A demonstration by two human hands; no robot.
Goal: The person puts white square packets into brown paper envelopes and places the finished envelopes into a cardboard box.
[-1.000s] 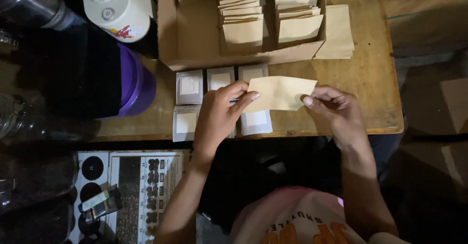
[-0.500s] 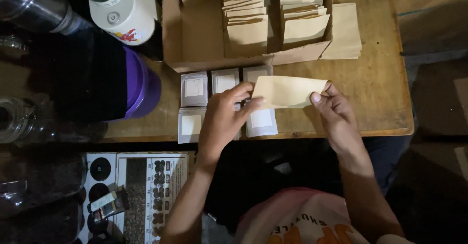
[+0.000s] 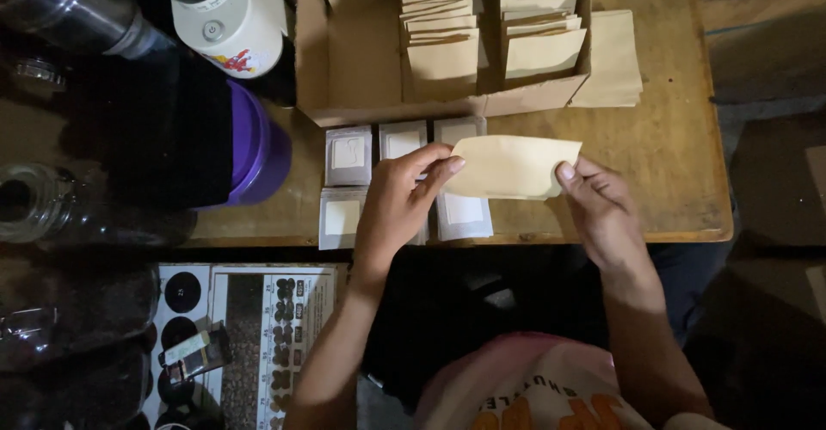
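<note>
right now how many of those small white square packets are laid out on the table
5 show: three in a back row by the cardboard box, at and; two in front, at and. The left hand may hide a sixth.

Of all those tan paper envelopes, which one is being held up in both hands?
The single tan paper envelope above the table's front edge, pinched between left hand and right hand. The others stand in the cardboard box or lie stacked beside it.

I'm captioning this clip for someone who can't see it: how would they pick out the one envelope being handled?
Start at the open cardboard box at the back of the wooden table, packed with upright tan envelopes. Just in front of it, above rows of small white-faced packets, the left hand and right hand pinch a tan envelope by its ends. It alone is lifted and lying crosswise.
</note>
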